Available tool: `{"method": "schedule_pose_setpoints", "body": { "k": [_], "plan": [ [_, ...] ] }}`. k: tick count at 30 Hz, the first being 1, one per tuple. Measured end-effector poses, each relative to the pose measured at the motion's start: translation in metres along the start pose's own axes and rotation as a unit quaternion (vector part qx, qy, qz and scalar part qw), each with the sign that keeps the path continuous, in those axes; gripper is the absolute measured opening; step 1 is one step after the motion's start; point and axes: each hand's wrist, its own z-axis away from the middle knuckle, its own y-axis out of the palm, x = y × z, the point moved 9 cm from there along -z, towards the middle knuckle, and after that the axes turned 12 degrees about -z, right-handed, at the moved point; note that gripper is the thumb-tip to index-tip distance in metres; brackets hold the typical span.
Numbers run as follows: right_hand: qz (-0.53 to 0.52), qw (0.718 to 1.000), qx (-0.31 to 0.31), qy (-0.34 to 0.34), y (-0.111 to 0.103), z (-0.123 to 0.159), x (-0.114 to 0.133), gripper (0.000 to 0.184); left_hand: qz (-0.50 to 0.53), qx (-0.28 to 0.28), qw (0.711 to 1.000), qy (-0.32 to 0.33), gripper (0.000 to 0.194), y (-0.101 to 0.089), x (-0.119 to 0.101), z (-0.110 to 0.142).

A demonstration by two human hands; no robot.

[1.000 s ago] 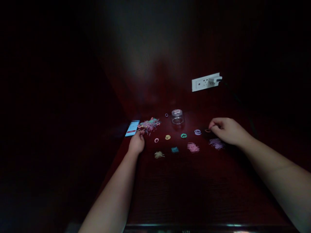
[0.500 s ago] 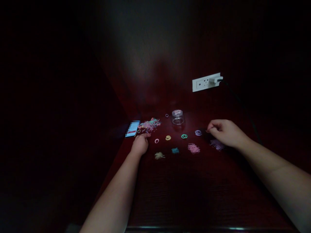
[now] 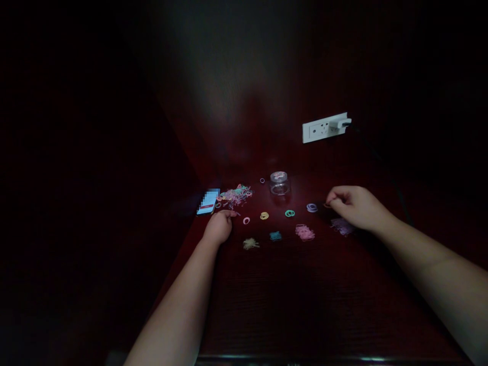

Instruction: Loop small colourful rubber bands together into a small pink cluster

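My left hand (image 3: 219,226) rests at the near edge of a mixed pile of small rubber bands (image 3: 238,195). Its index finger is stretched out, the tip at a thin purple band (image 3: 238,214); the other fingers are curled. My right hand (image 3: 353,206) pinches a small orange hair tie (image 3: 327,205), mostly hidden by the fingertips. Below that hand lies a pile of purple rubber bands (image 3: 342,226), partly covered. To its left, in a row, are purple (image 3: 311,208), green (image 3: 290,213), yellow (image 3: 264,216) and pink hair ties (image 3: 246,220).
Nearer me lie piles of pink (image 3: 305,232), blue (image 3: 275,236) and pale yellow rubber bands (image 3: 250,244). A clear lidded jar (image 3: 280,188) stands behind, a small ring (image 3: 262,180) beside it. A phone (image 3: 208,202) lies left; a socket (image 3: 324,128) is on the wall.
A thin purple band now shows at my left fingertip, just outside the mixed pile. My right hand stays nearly where it was, still pinching the orange hair tie.
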Motion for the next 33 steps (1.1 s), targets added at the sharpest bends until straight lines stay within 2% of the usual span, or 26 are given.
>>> {"method": "schedule_pose_setpoints", "body": {
  "k": [5, 8, 11, 18, 23, 27, 29, 30, 33],
  "plan": [
    [-0.006, 1.000, 0.005, 0.002, 0.001, 0.000, 0.000, 0.017, 0.003, -0.019, 1.000, -0.012, 0.026, -0.002, 0.002, 0.000],
    [-0.013, 1.000, 0.007, 0.001, 0.002, 0.001, 0.003, 0.017, 0.001, -0.032, 0.999, -0.014, 0.027, -0.001, 0.001, -0.002],
    [-0.020, 1.000, 0.012, -0.004, 0.004, 0.003, 0.007, 0.017, -0.006, -0.029, 1.000, -0.010, 0.027, 0.003, 0.000, -0.004],
    [-0.025, 1.000, 0.015, -0.010, 0.007, 0.004, 0.009, 0.016, -0.013, -0.008, 0.998, -0.060, 0.014, 0.008, 0.013, -0.005],
    [-0.050, 0.999, 0.018, -0.009, 0.010, 0.005, 0.006, 0.016, -0.028, -0.024, 0.998, -0.055, 0.013, 0.005, 0.007, -0.003],
    [-0.057, 0.998, 0.023, -0.013, 0.012, 0.006, 0.008, 0.016, -0.022, -0.054, 0.997, -0.048, 0.016, -0.007, -0.002, -0.001],
    [-0.057, 0.998, 0.025, -0.022, 0.015, 0.008, 0.014, 0.017, -0.005, -0.080, 0.996, -0.032, 0.018, -0.018, -0.013, 0.001],
    [-0.057, 0.998, 0.026, -0.033, 0.017, 0.010, 0.019, 0.017, 0.007, -0.099, 0.995, -0.015, 0.018, -0.026, -0.022, 0.004],
    [-0.058, 0.995, 0.031, -0.080, 0.026, 0.017, 0.040, 0.015, 0.064, -0.193, 0.975, 0.090, 0.012, -0.057, -0.063, 0.023]
  ]
}}
